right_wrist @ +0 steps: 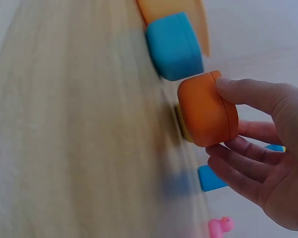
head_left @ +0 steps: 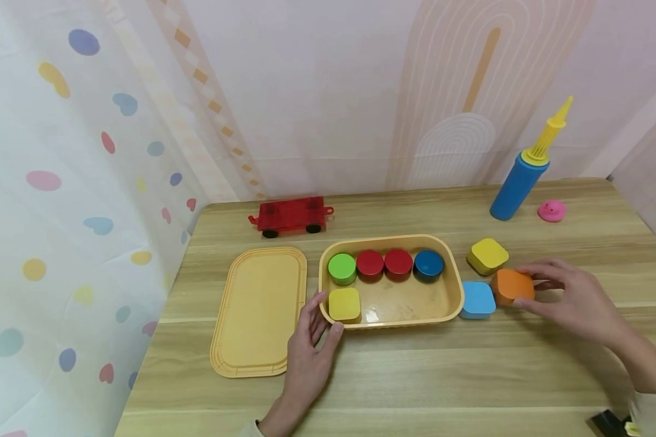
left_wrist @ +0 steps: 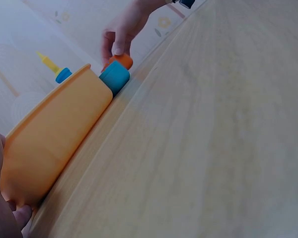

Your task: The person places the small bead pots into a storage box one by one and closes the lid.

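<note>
My right hand (head_left: 576, 297) pinches an orange rounded-square block (head_left: 514, 286) between thumb and fingers; a seam runs round it near the top in the right wrist view. Just left of it stands a similar light blue block (head_left: 477, 300), beside the right end of a yellow-orange open box (head_left: 404, 311). A yellow block (head_left: 488, 255) stands behind them. My left hand (head_left: 310, 358) holds the box's front left corner, thumb at the front wall, fingers along the left side. Inside are a green round piece (head_left: 342, 269), two red ones (head_left: 370, 266), a dark blue one (head_left: 429, 266) and a yellow block (head_left: 344, 304).
A flat yellow-orange lid (head_left: 259, 309) lies left of the box. At the back stand a red toy wagon (head_left: 292, 213), a blue hand pump (head_left: 516, 188) with a yellow nozzle, and a small pink duck (head_left: 552, 210). A patterned curtain (head_left: 328, 91) hangs behind the table.
</note>
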Motion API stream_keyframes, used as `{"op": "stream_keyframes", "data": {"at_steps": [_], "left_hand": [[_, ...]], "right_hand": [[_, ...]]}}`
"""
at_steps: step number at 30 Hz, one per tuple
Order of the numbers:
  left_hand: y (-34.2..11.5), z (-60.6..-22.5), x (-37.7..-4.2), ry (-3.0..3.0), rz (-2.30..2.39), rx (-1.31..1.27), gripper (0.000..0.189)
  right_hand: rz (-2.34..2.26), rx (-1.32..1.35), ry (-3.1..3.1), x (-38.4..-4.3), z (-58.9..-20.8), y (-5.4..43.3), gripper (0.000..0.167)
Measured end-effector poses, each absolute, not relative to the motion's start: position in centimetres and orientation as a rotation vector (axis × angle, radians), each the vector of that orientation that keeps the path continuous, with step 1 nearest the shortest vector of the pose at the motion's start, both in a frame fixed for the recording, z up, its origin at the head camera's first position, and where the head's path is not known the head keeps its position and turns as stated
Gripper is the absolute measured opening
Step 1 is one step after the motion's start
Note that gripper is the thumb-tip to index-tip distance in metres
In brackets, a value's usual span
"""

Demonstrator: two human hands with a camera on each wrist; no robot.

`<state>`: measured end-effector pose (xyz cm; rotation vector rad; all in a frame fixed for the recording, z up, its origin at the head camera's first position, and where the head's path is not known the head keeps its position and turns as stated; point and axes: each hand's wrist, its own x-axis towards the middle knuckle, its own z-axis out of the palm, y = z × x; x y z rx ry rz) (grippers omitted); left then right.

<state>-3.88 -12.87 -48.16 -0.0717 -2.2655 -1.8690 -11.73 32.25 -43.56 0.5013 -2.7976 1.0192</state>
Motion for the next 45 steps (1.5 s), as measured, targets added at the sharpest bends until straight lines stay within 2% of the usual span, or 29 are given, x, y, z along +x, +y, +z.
{"op": "stream_keyframes", "data": {"at_steps": [13,27,36,45], "left_hand": [[-12.9,-48.2,-3.9,-2.258,-1.851,-0.098,0.060],[-12.9,-48.3,-3.9,-2.264,-1.860,-0.090,0.060],[-12.9,-48.3,-3.9,-2.273,-1.861,-0.078,0.061],[-13.0,-48.5,-3.9,-2.275,-1.839,-0.101,0.058]], "right_hand": [[0.957,0.506,-2.564,-11.0,-40.6,32.6,0.059],[1.024,0.636,-2.466,-10.8,-38.6,29.5,0.071],[1.068,0.694,-2.484,-11.0,-38.1,27.4,0.073],[1.152,0.737,-2.494,-11.1,-38.0,25.2,0.067]]}}
